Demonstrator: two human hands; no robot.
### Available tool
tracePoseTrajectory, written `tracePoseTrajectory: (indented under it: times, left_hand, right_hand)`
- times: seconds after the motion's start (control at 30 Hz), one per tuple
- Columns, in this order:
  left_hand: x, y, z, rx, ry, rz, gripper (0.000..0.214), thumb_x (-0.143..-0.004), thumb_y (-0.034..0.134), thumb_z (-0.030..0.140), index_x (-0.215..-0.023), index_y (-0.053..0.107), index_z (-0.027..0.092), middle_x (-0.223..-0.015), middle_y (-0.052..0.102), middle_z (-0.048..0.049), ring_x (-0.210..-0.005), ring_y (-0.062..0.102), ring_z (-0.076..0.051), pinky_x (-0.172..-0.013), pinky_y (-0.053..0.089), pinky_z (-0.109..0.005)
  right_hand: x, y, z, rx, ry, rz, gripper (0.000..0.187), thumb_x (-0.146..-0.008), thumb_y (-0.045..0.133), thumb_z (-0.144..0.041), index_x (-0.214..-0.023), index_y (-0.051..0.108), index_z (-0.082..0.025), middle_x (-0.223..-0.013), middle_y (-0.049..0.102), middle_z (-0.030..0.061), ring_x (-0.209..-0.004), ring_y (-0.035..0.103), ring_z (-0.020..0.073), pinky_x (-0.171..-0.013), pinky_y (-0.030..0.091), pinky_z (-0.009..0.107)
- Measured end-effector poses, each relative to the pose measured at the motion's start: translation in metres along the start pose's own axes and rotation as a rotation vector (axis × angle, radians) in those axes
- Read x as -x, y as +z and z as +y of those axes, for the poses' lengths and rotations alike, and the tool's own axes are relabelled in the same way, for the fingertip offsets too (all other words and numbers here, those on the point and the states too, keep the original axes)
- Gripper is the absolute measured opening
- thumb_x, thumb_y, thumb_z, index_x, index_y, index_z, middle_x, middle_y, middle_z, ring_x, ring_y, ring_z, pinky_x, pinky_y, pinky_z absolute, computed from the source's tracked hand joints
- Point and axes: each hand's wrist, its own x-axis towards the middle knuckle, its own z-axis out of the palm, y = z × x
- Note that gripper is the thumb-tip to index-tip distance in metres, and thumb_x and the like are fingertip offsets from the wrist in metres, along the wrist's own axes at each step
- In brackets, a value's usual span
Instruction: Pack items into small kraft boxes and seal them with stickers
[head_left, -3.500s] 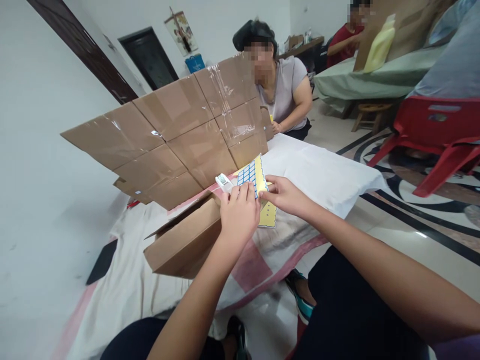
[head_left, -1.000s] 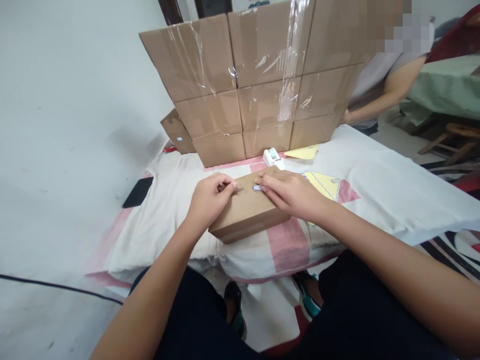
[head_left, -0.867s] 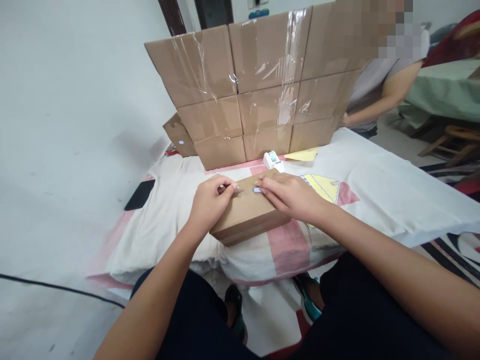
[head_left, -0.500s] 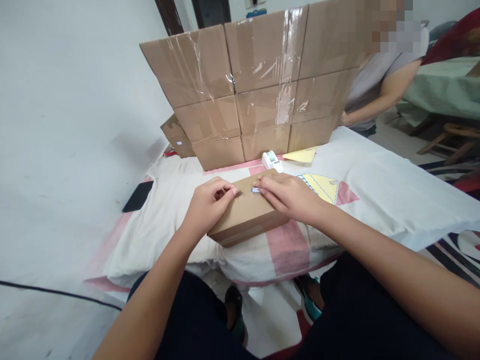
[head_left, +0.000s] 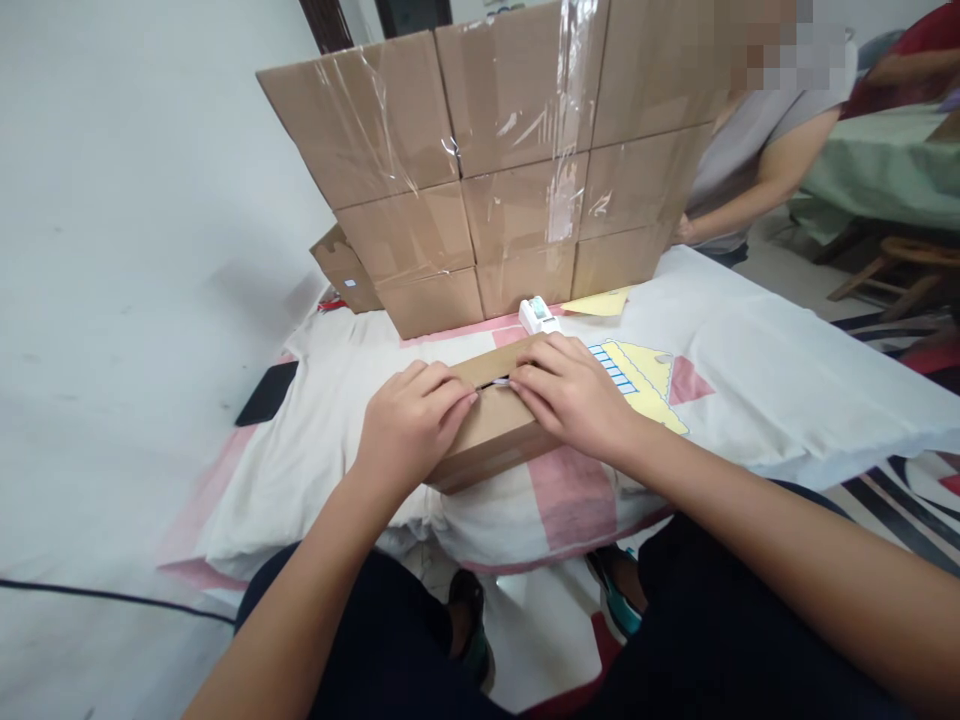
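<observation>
A small brown cardboard box (head_left: 491,432) lies on the cloth-covered table (head_left: 750,370) in front of me. My left hand (head_left: 409,430) is closed over its near left part, fingers laid across the top. My right hand (head_left: 574,395) grips the box's right side, fingertips at a dark gap under the lid. A small blue-edged sticker (head_left: 501,381) shows at that seam between the two hands. A yellow sticker sheet (head_left: 645,375) lies just right of the box.
A taped wall of cardboard boxes (head_left: 495,160) stands behind. A small white device (head_left: 536,315) and a yellow sheet (head_left: 600,302) lie at its foot. A black phone (head_left: 266,392) lies at the left. Another person (head_left: 757,150) sits at the far right.
The sticker sheet went from my hands to the table. Both hands came onto the box, and they have now closed around it, tipping it so the lid seam shows.
</observation>
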Motion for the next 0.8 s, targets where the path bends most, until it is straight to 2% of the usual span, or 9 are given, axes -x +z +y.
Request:
tracePoseTrajectory:
  times: [0.27,0.4,0.53,0.6,0.73,0.8]
  left_hand:
    - [0.003,-0.004,0.002,0.092,0.008,-0.117,0.017,-0.099,0.055,0.021,-0.091,0.07,0.021,-0.098,0.075,-0.0017,-0.089,0.064,-0.02,-0.077,0.048,-0.036]
    - [0.004,-0.011,0.005,0.181,0.009,-0.206,0.014,-0.097,0.058,0.027,-0.102,0.07,0.021,-0.111,0.075,-0.0027,-0.102,0.068,-0.02,-0.084,0.049,-0.038]
    - [0.011,-0.02,0.006,0.19,0.014,-0.275,0.04,-0.091,0.066,0.045,-0.123,0.066,0.019,-0.13,0.07,-0.0078,-0.12,0.063,-0.026,-0.096,0.048,-0.043]
    - [0.016,-0.023,0.005,0.166,0.023,-0.314,0.051,-0.09,0.068,0.049,-0.131,0.062,0.019,-0.138,0.066,-0.0093,-0.128,0.059,-0.029,-0.102,0.045,-0.047]
    - [0.023,-0.022,0.008,0.102,0.018,-0.384,0.054,-0.089,0.068,0.038,-0.138,0.059,0.017,-0.146,0.061,-0.0086,-0.14,0.046,-0.036,-0.111,0.04,-0.053]
    - [0.023,-0.021,0.01,0.087,0.007,-0.395,0.052,-0.09,0.066,0.035,-0.138,0.059,0.017,-0.145,0.061,-0.0085,-0.141,0.046,-0.035,-0.113,0.038,-0.055]
  right_hand:
    - [0.001,0.002,0.0,-0.03,0.042,0.003,0.025,-0.102,0.05,-0.022,-0.09,0.071,-0.016,-0.095,0.069,0.0091,-0.092,0.054,0.024,-0.08,0.042,0.038]
    - [0.0,0.004,0.0,-0.065,0.071,0.003,0.024,-0.102,0.05,-0.022,-0.091,0.071,-0.015,-0.093,0.069,0.0093,-0.09,0.054,0.0235,-0.08,0.042,0.038]
    - [-0.001,0.005,0.002,-0.093,0.106,0.005,0.023,-0.102,0.051,-0.023,-0.089,0.069,-0.015,-0.092,0.068,0.009,-0.088,0.053,0.0231,-0.081,0.042,0.038]
    - [0.0,0.006,0.002,-0.095,0.122,-0.009,0.022,-0.102,0.051,-0.023,-0.089,0.068,-0.015,-0.091,0.068,0.0089,-0.088,0.053,0.0233,-0.081,0.041,0.037]
    - [-0.001,0.008,-0.001,-0.129,0.158,-0.026,0.021,-0.101,0.051,-0.022,-0.087,0.065,-0.017,-0.091,0.067,0.0086,-0.089,0.054,0.0236,-0.081,0.041,0.037]
    - [-0.002,0.007,-0.002,-0.203,0.179,-0.005,0.021,-0.101,0.051,-0.022,-0.085,0.063,-0.018,-0.09,0.066,0.0077,-0.089,0.055,0.0232,-0.082,0.042,0.037]
